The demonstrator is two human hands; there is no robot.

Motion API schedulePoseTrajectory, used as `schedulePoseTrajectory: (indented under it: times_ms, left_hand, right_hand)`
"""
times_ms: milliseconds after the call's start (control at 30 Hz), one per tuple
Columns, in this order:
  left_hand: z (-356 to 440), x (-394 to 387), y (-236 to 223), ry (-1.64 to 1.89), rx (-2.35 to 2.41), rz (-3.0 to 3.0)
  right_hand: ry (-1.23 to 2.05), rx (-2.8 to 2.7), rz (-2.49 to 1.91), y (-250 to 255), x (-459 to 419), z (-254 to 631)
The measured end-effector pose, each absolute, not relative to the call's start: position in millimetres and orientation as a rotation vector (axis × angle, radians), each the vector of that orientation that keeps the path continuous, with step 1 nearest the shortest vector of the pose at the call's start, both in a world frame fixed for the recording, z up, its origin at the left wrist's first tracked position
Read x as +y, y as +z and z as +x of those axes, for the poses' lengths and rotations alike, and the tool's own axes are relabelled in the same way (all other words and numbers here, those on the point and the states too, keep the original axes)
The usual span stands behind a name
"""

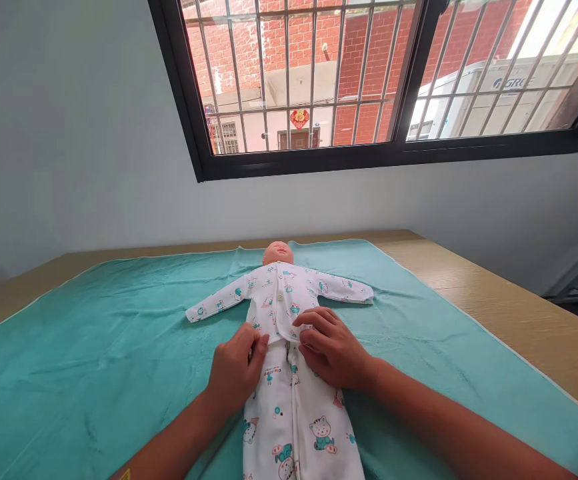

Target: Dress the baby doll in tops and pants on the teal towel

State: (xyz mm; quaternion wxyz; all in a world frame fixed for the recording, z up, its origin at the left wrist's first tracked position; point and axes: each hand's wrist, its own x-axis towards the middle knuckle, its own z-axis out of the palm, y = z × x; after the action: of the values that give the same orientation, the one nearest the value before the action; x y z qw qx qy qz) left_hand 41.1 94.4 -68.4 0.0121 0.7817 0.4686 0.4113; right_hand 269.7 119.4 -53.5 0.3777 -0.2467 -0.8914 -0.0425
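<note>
Neatly spread: a buttoned jacket [265, 288]

White and printed, it lies on rumpled turquoise cloth [119, 347] over the wood-grain counter [453, 270], a smooth doll's head [277, 253] at its collar. The left hand's [236, 367] fingers pinch its hem; the right hand's [337, 350] curl there, grip unclear, partly covering trousers [273, 427]. Beyond: a barred window [299, 165].

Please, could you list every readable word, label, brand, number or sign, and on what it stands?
"GRE", ending unclear: on the white boxy unit outside the black-framed window.
Too blurred: gold character on the red diamond sign outside.
Too small: reddish lettering on the white printed fabric trousers.
Cut off: yellow mark on the bare left forearm.
</note>
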Motion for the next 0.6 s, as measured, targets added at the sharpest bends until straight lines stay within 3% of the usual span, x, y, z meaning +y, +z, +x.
schedulePoseTrajectory:
  times_ms: [167, 300, 433, 600]
  left_hand:
    - [36, 94, -71, 1.237, 1.497, 2.428]
    - [43, 79, -55, 1.253, 1.118, 2.748]
    - [57, 56, -44, 0.977, 0.72, 2.981]
    - [54, 20, -58, 0.854, 0.767, 3.03]
  right_hand:
    - [0.108, -2.379, -0.473, -44, 102, 266]
    - [0.239, -2.498, -0.404, -42, 72, 265]
    - [0.196, -2.583, -0.417, -52, 44, 273]
    - [0.135, -2.629, -0.326, -67, 27, 291]
